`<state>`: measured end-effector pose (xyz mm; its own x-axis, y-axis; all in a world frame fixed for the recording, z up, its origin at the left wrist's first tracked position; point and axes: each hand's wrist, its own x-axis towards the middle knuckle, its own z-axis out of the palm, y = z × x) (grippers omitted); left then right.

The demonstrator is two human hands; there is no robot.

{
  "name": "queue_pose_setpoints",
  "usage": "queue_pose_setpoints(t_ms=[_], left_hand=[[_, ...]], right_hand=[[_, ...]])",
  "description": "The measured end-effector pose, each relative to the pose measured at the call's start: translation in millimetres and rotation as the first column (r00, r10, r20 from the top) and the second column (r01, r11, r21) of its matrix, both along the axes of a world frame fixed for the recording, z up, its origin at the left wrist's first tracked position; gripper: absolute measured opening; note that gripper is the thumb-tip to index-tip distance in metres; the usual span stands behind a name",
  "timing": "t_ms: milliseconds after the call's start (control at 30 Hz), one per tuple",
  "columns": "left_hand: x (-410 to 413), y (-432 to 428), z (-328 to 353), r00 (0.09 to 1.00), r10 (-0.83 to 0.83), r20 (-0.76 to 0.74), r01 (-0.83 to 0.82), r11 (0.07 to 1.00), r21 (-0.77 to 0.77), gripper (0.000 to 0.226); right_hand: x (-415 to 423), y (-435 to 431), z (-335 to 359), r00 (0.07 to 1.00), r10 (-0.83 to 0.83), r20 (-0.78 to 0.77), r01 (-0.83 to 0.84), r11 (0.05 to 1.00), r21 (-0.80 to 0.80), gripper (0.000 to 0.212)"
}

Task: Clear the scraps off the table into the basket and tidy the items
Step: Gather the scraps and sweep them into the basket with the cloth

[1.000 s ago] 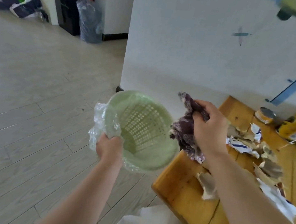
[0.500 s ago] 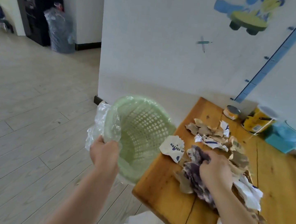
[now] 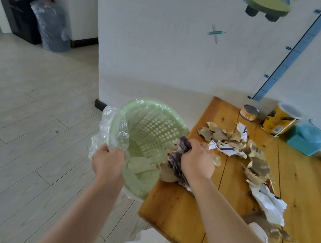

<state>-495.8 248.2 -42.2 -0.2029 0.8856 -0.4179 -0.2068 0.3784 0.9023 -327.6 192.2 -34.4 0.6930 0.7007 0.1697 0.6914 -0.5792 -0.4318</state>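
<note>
Wooden table (image 3: 176, 209) fills the head view's lower right, its right end cut off. At its 9 o'clock edge the left hand (image 3: 108, 163) grips the green basket (image 3: 154, 128) by the rim. The right hand (image 3: 198, 161) clutches a purple cloth (image 3: 174, 162), its fingers hidden. Paper scraps (image 3: 258, 165) lie at that hand's 3 o'clock.

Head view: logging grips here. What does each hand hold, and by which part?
Left hand holds the basket by its bag-lined rim; right hand clutches the purple cloth, bunched in its grip.
</note>
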Motion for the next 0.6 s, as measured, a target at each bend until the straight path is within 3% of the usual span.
queue_pose_setpoints(t_ms=[300, 467, 600], left_hand=[[3, 1, 3, 1.000, -0.015, -0.004, 0.015, 1.000, -0.007, 0.026], [10, 8, 2, 1.000, -0.024, -0.006, 0.024, 1.000, -0.010, 0.027], [21, 16, 3, 0.999, -0.031, -0.021, 0.031, 0.999, -0.020, 0.026]], right_hand=[[-31, 44, -3, 0.995, 0.102, 0.006, -0.102, 0.995, -0.018, 0.039], [-24, 33, 7, 0.984, 0.161, -0.074, -0.147, 0.975, 0.164, 0.036], [16, 23, 37, 0.997, 0.074, -0.032, -0.060, 0.943, 0.327, 0.030]])
